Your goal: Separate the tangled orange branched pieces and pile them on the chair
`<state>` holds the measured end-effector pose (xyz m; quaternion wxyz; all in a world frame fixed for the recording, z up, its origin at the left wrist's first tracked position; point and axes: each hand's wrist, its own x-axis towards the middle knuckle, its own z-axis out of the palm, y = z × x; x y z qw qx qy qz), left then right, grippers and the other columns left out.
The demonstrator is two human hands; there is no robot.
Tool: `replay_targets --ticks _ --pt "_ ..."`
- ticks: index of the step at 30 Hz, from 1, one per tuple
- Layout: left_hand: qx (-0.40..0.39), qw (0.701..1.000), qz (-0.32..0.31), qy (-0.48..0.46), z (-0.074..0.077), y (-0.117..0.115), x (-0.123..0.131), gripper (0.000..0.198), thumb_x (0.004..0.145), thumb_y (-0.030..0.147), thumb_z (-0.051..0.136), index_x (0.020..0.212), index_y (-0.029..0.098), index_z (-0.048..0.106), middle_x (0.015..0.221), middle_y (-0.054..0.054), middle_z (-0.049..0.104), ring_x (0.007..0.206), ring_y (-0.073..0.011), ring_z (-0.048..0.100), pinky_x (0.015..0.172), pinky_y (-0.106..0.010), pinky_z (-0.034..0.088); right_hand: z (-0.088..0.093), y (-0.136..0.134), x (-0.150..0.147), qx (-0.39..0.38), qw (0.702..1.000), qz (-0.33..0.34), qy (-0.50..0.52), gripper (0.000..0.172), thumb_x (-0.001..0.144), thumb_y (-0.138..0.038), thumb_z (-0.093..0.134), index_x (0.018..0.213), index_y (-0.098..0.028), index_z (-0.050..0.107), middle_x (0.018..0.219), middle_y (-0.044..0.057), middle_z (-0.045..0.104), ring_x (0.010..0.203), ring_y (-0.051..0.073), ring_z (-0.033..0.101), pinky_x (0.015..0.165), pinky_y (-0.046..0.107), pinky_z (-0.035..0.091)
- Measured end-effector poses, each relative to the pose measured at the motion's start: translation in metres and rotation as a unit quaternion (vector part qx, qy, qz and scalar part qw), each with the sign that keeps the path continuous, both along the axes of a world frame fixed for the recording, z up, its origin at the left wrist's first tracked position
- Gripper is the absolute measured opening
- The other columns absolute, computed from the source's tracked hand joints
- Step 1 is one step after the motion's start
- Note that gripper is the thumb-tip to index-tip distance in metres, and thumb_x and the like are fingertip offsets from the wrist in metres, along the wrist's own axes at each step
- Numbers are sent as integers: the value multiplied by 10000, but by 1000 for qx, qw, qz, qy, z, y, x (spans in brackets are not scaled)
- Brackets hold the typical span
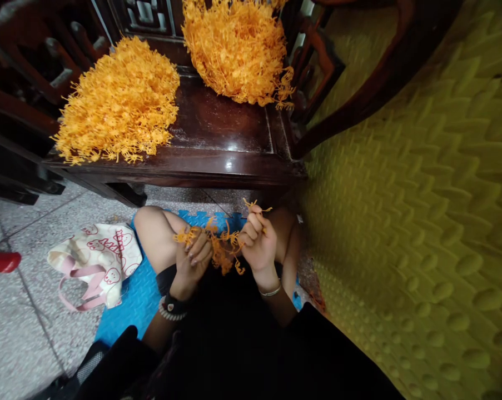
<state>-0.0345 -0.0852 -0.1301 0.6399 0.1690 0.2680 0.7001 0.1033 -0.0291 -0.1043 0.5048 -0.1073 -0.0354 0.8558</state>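
My left hand is closed around several small orange plastic pieces with thin, leg-like prongs. More of these pieces dangle in a loose cluster between my two hands, above my lap. Raised beside them, my right hand has its fingers curled in, pinching one orange spidery piece whose prongs stick out above the fingertips. Just how the pieces connect is too small to make out. Two big heaps of similar pieces, a left heap and a right heap, lie on a dark wooden bench seat.
The wooden bench stands in front of my crossed legs. A blue foam mat lies under me. On my left is a white cloth bag with pink handles; a red object is farther left. A yellow textured wall rises on the right.
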Motion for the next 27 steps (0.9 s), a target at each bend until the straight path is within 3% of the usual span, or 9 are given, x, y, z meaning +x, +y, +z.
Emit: replay_targets --ticks 4,10,13,15,17,20,22,24,27 --pt "-11 993 -7 118 -2 4 3 521 802 530 615 523 176 353 468 50 316 410 -61 269 410 -196 284 -1 6 6 6 998 14 60 109 840 -165 550 849 -211 452 513 -121 244 377 43 209 318 138 136" --pt "-16 974 42 222 -18 4 -6 465 815 494 603 527 189 403 470 44 318 433 -86 280 418 -231 253 -8 1 8 18 997 0 81 142 854 -208 555 804 -226 423 458 -143 196 337 43 44 282 131 23" --pt "0 959 107 264 -7 13 -34 444 783 498 650 550 181 443 484 51 342 448 -78 307 436 -217 266 -6 1 15 40 999 -11 20 237 818 -256 597 719 -227 385 425 -154 151 345 38 -31 287 131 26" --pt "20 924 164 346 15 27 -63 405 790 475 653 579 178 475 518 44 390 482 -80 344 460 -214 280 -4 1 21 58 998 -6 -25 313 794 -277 616 655 -224 341 411 -154 128 354 38 -61 293 131 38" --pt "47 839 236 488 46 49 -96 392 829 445 612 587 179 458 544 40 395 507 -88 349 475 -223 274 -4 1 26 69 996 9 -62 377 774 -294 628 612 -220 296 401 -147 123 357 43 -64 297 135 58" --pt "91 653 306 687 104 97 -146 429 860 433 564 568 184 373 537 45 309 507 -95 308 493 -242 248 -6 2 30 68 992 25 -100 438 751 -332 652 595 -218 259 395 -141 125 359 52 -54 302 144 90" --pt "93 550 294 776 138 136 -175 409 870 443 540 587 181 400 551 39 333 528 -102 346 530 -246 274 -7 3 29 58 991 23 -115 449 744 -349 662 601 -217 258 405 -137 123 370 57 -53 308 147 106" --pt "49 452 263 851 163 179 -200 361 883 444 509 653 166 504 619 1 465 603 -134 448 601 -255 335 -6 4 27 45 992 19 -116 454 737 -359 673 606 -214 264 418 -131 120 383 61 -45 318 148 122" --pt "-55 337 164 926 177 236 -229 356 899 419 456 879 115 640 903 -131 625 842 -251 579 756 -320 417 -3 4 27 25 995 21 -95 460 725 -361 695 599 -206 281 436 -120 121 398 62 -25 333 155 128"
